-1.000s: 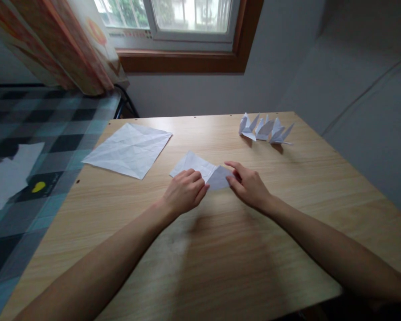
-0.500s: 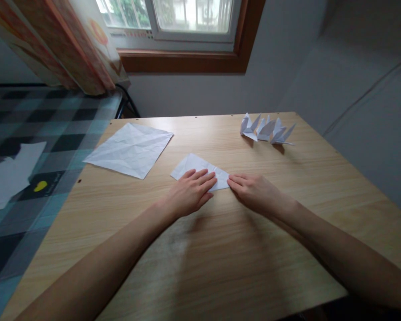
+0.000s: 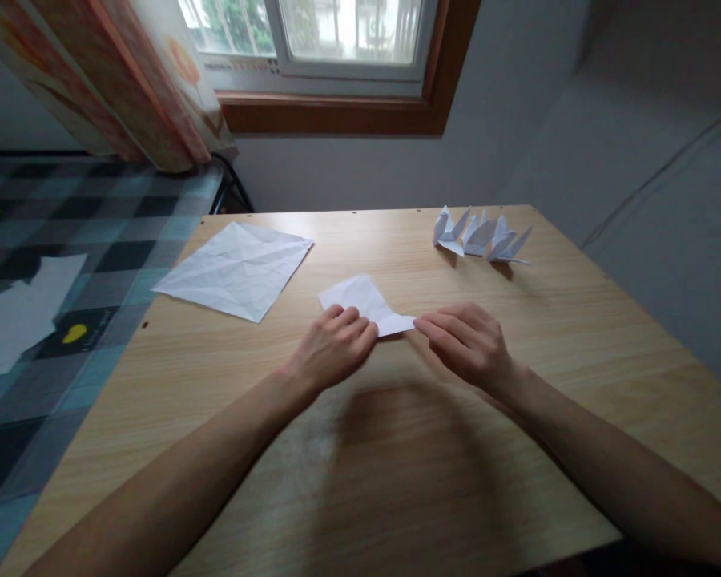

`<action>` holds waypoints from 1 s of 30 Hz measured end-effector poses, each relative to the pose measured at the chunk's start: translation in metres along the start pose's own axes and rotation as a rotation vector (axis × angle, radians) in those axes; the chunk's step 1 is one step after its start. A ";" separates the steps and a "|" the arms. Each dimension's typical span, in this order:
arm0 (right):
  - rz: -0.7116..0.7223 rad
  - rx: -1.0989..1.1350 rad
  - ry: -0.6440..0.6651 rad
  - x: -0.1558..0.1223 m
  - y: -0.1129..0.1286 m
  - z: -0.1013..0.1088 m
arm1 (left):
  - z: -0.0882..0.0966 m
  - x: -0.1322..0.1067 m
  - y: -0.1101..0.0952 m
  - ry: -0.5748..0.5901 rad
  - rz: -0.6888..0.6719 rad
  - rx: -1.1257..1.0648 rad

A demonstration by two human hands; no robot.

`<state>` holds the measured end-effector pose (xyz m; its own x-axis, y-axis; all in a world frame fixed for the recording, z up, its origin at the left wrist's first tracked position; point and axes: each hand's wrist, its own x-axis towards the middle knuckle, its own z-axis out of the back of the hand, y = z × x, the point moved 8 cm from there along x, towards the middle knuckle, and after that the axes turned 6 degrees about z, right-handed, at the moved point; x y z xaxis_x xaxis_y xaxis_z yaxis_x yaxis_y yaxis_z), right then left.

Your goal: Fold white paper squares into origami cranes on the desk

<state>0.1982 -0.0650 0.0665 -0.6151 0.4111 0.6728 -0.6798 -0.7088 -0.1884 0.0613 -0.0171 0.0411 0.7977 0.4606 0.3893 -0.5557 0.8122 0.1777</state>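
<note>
At the middle of the light wooden bench (image 3: 517, 377), the small folded white paper (image 3: 365, 303) lies flat under both hands: left hand (image 3: 332, 351) curled, pressing its near edge; right hand (image 3: 469, 344) pinching its 3 o'clock tip. Three finished white paper cranes (image 3: 479, 236) stand at 1 o'clock; a creased white square sheet (image 3: 235, 268) waits unfolded at 10 o'clock.

Folded white paper (image 3: 366, 303) flat on wooden table (image 3: 396, 449), mid-table. Left hand (image 3: 332, 351) curled, fingertips pressing paper's near edge. Right hand (image 3: 469, 343) at paper's right tip, fingertips touching it. Creased open sheet (image 3: 235, 268) left of folded paper. Finished paper figures (image 3: 479, 237) beyond, to right of it.
</note>
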 end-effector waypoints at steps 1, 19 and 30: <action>-0.068 0.041 -0.076 -0.002 -0.003 0.005 | 0.005 0.000 0.005 -0.042 0.047 -0.067; -0.231 0.305 -0.107 -0.015 -0.016 -0.021 | -0.032 -0.011 0.064 -0.277 0.979 -1.888; 0.168 0.236 0.107 -0.009 0.017 -0.031 | -0.042 -0.027 0.067 -0.055 1.073 -1.308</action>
<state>0.1796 -0.0631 0.0353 -0.7581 0.3262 0.5647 -0.4611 -0.8804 -0.1104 0.0127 0.0398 0.0051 0.1933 0.9714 -0.1375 -0.2275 -0.0919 -0.9694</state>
